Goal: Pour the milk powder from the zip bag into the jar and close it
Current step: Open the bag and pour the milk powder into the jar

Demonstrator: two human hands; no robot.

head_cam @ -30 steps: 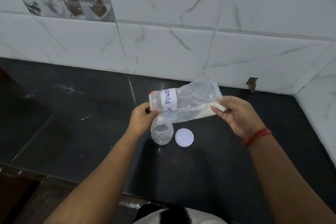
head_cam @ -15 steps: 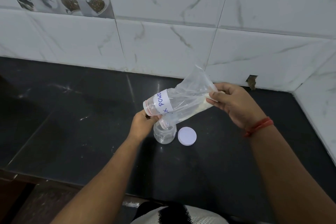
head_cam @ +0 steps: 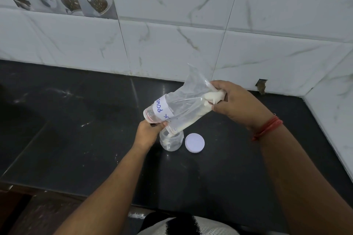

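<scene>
The zip bag (head_cam: 183,108) is tilted, mouth down over the open jar (head_cam: 171,141) on the black counter (head_cam: 76,129); white powder lies inside the jar. The left hand (head_cam: 148,132) pinches the bag's mouth edge. The right hand (head_cam: 236,101) grips its raised bottom end. The white lid (head_cam: 194,142) lies just beside the jar.

The zip bag (head_cam: 188,101) is thin clear plastic film, creased and faintly shiny, with a matt white paper label (head_cam: 162,109) stuck on it. The milk powder (head_cam: 214,96) inside looks soft, dull and off-white. The jar (head_cam: 171,142) is smooth transparent plastic or glass; which one cannot be told. Its lid (head_cam: 194,142) is plain matt white plastic. The tabletop (head_cam: 76,129) is dark polished stone with a gloss. The wall tiles (head_cam: 172,47) are glossy white marble-patterned ceramic.
</scene>
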